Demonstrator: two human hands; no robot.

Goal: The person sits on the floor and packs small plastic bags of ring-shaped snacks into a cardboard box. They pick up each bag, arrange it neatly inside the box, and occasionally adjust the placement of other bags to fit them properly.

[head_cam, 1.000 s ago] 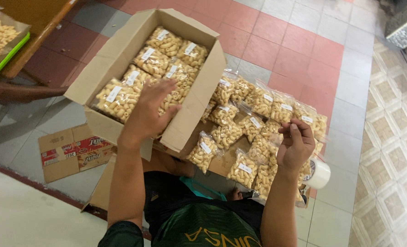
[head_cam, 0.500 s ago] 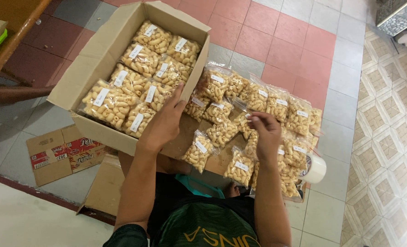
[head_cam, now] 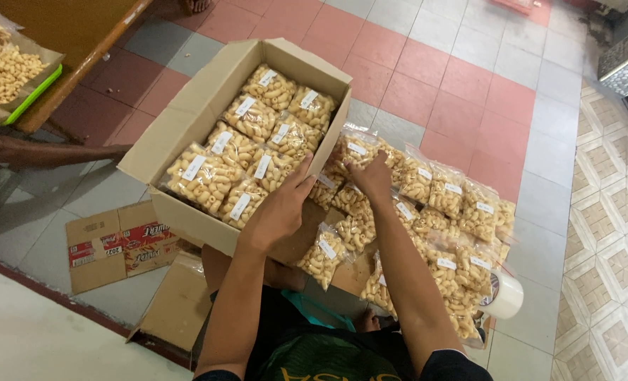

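Carton: we note an open brown cardboard box (head_cam: 187, 116) standing tilted on the tiled floor (head_cam: 469, 63), its flaps raised and its inside packed with snack bags.
Bags in carton: clear plastic packets (head_cam: 250, 116) of pale yellow puffed snacks, each with a small white label, lying flat in close rows (two wide, as far as we can see).
Loose bags: more packets of the same kind (head_cam: 444, 194) are heaped just beside the carton on its right, overlapping one another.
Left hand: the left hand (head_cam: 280, 212) rests against the carton's near right wall, fingers together, thumb over the rim and touching the nearest packed packets.
Right hand: the right hand (head_cam: 372, 176) reaches into the loose heap next to the carton's corner; its fingers curl down onto a packet, but we cannot tell whether they have closed on it.
Tape: a roll of tape (head_cam: 503, 296) lies at the heap's near right edge.
Flattened card: a folded printed carton (head_cam: 120, 243) lies flat on the floor, left of the box.
Table: a wooden table edge (head_cam: 81, 67) at upper left carries a tray of loose snacks (head_cam: 7, 74).
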